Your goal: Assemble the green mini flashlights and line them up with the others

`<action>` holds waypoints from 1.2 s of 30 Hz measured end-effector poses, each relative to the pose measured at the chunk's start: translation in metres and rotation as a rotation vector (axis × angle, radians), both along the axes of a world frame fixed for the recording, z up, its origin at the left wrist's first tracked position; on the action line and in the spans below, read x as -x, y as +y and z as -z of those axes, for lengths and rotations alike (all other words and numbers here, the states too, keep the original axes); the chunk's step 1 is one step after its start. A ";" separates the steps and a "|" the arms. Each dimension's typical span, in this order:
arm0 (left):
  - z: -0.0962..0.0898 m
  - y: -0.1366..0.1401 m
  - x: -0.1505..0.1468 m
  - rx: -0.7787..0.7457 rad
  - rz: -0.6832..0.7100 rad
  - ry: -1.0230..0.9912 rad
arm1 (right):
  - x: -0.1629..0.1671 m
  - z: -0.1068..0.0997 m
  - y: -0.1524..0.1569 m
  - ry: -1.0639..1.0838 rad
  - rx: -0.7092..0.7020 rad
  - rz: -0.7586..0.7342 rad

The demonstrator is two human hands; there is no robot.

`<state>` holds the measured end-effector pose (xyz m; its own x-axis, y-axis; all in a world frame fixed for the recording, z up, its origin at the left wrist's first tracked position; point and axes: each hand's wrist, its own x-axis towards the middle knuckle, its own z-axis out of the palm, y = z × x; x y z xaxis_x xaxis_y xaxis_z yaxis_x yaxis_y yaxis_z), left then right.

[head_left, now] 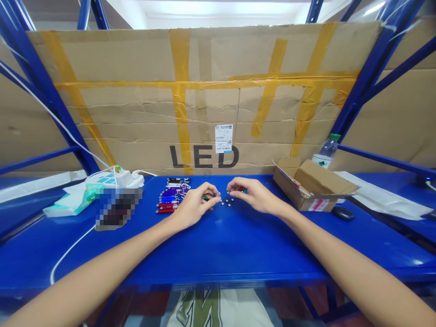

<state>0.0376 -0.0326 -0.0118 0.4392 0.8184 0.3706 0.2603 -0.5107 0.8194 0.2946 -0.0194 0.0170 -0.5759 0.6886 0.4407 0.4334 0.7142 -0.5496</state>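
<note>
My left hand [195, 205] is closed in a pinch on a small green flashlight part [205, 198], mostly covered by the fingers. Facing it across a short gap, my right hand [254, 194] is also pinched, around a small piece with a bit of green [244, 191] showing; its shape is hidden. Several silver button cells [228, 201] lie loose on the blue table between the two hands. Left of my left hand is a row of slim keychain flashlights [167, 199] in red, blue, purple, white and black, their metal clips pointing right.
An open cardboard box [306, 184] stands at right, with a black mouse [343, 213] and plastic bottle [327, 152] beside it. At left are a white power strip [127, 180], a tissue pack [70, 200] and a cable. A big cardboard sheet [143, 122] closes off the back.
</note>
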 end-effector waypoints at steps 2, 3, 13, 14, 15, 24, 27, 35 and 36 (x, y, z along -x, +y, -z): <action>0.002 0.001 0.000 0.003 0.004 0.024 | 0.005 -0.003 -0.006 0.084 -0.016 -0.022; 0.003 0.002 0.001 0.006 0.008 0.032 | 0.007 -0.003 -0.008 0.108 -0.025 -0.029; -0.010 -0.005 -0.001 0.238 0.131 -0.088 | 0.020 0.007 -0.016 0.208 -0.108 -0.054; -0.011 -0.006 -0.001 0.322 0.158 -0.125 | 0.021 0.007 -0.017 0.217 -0.116 -0.052; -0.013 -0.007 -0.002 0.415 0.188 -0.167 | 0.022 0.007 -0.019 0.223 -0.128 -0.050; -0.007 -0.008 -0.004 0.202 0.108 -0.091 | 0.020 0.008 -0.020 0.119 -0.259 -0.066; -0.004 -0.006 0.002 -0.226 0.001 0.089 | 0.022 0.010 -0.020 0.156 -0.169 -0.074; -0.005 -0.007 0.013 -0.698 -0.016 0.295 | 0.031 0.010 -0.025 0.261 -0.036 -0.037; -0.006 -0.008 0.012 -0.683 -0.020 0.302 | 0.031 0.010 -0.026 0.259 -0.034 -0.033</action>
